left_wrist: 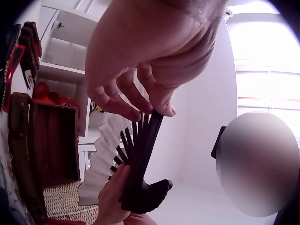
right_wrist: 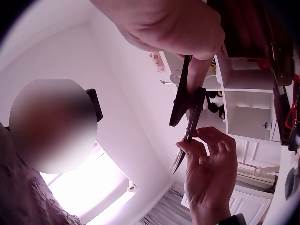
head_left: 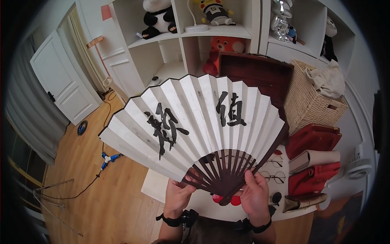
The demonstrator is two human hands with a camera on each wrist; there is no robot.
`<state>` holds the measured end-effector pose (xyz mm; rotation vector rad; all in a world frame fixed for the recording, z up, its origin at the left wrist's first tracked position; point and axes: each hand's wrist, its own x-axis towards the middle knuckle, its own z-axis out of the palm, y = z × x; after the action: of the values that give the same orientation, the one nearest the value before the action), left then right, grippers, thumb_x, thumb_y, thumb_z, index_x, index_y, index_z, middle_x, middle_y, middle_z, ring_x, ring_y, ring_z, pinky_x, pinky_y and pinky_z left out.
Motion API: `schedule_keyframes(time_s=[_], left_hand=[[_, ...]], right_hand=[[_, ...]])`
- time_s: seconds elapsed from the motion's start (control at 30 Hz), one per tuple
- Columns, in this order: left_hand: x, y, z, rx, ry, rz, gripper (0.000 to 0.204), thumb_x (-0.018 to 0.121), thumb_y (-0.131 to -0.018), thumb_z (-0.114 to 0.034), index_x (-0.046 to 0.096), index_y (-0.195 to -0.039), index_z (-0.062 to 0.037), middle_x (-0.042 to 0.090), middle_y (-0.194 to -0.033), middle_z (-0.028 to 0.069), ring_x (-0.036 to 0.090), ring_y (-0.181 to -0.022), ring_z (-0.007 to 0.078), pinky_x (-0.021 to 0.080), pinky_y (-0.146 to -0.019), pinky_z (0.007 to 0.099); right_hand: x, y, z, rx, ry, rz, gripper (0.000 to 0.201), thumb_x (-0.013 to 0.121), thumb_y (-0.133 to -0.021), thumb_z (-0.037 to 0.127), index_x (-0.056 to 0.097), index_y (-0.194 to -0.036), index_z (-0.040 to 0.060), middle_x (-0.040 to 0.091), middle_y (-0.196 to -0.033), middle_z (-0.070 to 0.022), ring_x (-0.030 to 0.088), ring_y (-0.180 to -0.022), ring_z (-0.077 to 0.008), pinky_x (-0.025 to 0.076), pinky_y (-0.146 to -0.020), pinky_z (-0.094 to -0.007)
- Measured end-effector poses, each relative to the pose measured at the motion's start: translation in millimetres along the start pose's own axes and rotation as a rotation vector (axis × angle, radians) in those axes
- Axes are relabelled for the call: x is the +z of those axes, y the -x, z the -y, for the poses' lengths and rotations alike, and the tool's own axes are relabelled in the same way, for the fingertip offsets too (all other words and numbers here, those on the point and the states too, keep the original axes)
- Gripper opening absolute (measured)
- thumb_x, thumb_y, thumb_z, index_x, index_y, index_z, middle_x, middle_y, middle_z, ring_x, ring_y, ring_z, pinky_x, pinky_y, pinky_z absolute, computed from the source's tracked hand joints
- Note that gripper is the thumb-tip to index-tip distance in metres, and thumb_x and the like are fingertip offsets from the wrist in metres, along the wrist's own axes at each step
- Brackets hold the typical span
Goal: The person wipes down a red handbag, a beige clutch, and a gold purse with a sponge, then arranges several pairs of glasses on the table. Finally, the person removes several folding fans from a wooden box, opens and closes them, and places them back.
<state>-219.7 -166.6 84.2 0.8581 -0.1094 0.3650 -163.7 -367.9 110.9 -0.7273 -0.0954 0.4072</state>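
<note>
A white folding fan [head_left: 195, 118] with dark ribs and two black brush characters is spread wide in the head view. The left hand [head_left: 178, 197] pinches the ribs at its left edge between thumb and fingers. On the other side, the right hand [head_left: 256, 195] grips the right guard stick near the pivot. In the left wrist view the left hand [left_wrist: 150, 61] holds the dark guard [left_wrist: 149, 150] from above, and the pleated leaf [left_wrist: 101, 164] hangs beyond. From the right wrist, the right hand [right_wrist: 173, 28] is round the dark sticks [right_wrist: 180, 101], the left hand [right_wrist: 211, 173] pinching the other side.
Behind the fan stand an open dark red box [head_left: 256, 73] and a wicker basket [head_left: 313, 97]. Red bags [head_left: 315, 179], glasses [head_left: 278, 177] and a small fan [head_left: 359, 167] are at the right. Shelves [head_left: 156, 40] with plush toys rise behind; a white door [head_left: 65, 77] is at left.
</note>
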Motion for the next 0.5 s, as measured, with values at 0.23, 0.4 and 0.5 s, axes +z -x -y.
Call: schedule_keyframes(time_s=[0.23,0.4,0.5], left_hand=[[4,-2,-6,-0.074,-0.064,-0.005,0.035,0.08,-0.081,-0.018,0.057,-0.101,-0.0021,0.06,-0.102,0.0082,0.058,-0.1,0.0199,0.046,-0.087,0.0339],[-5,-2,3,-0.075,0.011,0.01,0.034,0.079,-0.083,-0.018,0.056,-0.102,-0.0017,0.058,-0.102,0.0066,0.056,-0.095,0.0178,0.046,-0.084,0.033],[-7,-3,3,-0.064,0.014,0.062,0.034,0.077,-0.085,-0.018,0.054,-0.105,-0.0028,0.056,-0.103,0.0054,0.055,-0.092,0.0165,0.044,-0.081,0.0316]], right_hand=[[0,0,0,-0.019,0.018,-0.024,0.021,0.043,-0.104,0.015,0.052,-0.112,-0.0021,0.065,-0.106,-0.0164,0.071,-0.089,-0.0278,0.064,-0.072,-0.0468],[0,2,-2,0.02,0.022,-0.021,0.021,0.043,-0.104,0.014,0.052,-0.113,-0.0026,0.065,-0.108,-0.0167,0.071,-0.09,-0.0282,0.064,-0.073,-0.0461],[2,1,-1,0.033,0.026,-0.024,0.021,0.043,-0.104,0.014,0.052,-0.113,-0.0029,0.065,-0.108,-0.0169,0.07,-0.09,-0.0284,0.063,-0.073,-0.0455]])
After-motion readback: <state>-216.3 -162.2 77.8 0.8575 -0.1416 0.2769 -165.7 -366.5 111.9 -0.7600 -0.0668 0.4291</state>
